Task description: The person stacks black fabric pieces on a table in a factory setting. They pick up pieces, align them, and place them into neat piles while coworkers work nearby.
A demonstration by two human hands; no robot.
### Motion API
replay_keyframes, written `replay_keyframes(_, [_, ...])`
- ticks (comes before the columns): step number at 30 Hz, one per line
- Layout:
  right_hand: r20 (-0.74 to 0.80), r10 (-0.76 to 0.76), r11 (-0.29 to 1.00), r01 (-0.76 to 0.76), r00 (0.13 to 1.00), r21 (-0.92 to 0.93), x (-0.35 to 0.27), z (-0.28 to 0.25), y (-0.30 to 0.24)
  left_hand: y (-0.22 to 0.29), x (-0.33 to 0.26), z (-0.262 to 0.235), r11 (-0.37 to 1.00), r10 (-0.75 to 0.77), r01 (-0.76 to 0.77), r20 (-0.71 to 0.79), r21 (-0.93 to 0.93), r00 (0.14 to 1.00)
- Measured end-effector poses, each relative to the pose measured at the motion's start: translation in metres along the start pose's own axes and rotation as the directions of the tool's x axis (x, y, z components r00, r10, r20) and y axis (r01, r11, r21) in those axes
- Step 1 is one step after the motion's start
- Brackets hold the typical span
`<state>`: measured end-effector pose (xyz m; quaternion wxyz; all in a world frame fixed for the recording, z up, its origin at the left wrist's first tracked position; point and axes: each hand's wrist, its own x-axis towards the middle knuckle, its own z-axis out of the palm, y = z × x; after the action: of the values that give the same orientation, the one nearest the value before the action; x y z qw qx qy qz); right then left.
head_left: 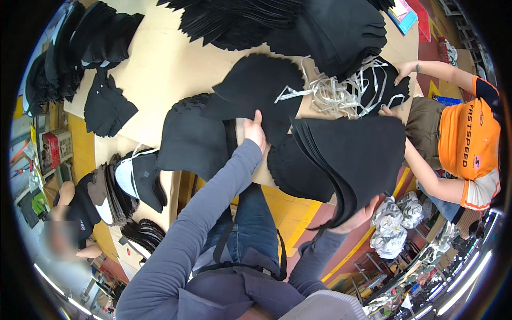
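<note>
My right hand (358, 216) grips the near edge of a fanned stack of black curved sheet pieces (354, 152), which tilts over the table's front edge. My left hand (255, 132) pinches the lower edge of a separate black sheet piece (261, 82), thumb on top and fingers mostly hidden. Left of that hand lies a stack of black panels (193, 136) with a scalloped far edge. Another black stack (293, 168) sits partly under the one in my right hand. Beyond them, white ties (341, 93) lie in a tangled heap.
Large black piles (298, 26) cover the table's far side. A co-worker in an orange shirt (464, 133) stands at the right, hands on black pieces. Another person (74, 213) is at the left beside stacked panels (141, 176). Plastic-wrapped bundles (392, 224) stand low at the right.
</note>
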<state>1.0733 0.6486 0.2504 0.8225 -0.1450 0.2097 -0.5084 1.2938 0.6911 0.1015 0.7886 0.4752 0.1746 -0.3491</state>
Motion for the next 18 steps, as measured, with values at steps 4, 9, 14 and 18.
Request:
replay_keyframes(4, [-0.240,0.171,0.985,-0.166,0.955,0.043,0.047,-0.010,0.052,-0.019,0.021,-0.052,0.785,-0.547,0.488,0.058,0.381,0.835])
replay_keyframes(9, [-0.200,0.313,0.758,-0.372,0.928,-0.536,0.150,-0.019,0.139,0.034,-0.006,-0.065,0.802,-0.497,0.400,0.126,0.443,0.858])
replay_keyframes(14, [-0.176,0.241,0.211,-0.229,0.954,-0.950,0.197,-0.081,0.188,0.064,-0.050,-0.087,0.801,-0.494,0.383,0.147,0.459,0.857])
replay_keyframes(18, [-0.151,0.242,0.185,-0.199,0.958,-0.962,0.192,-0.086,0.173,0.064,-0.066,-0.110,0.823,-0.363,0.174,0.266,0.541,0.893])
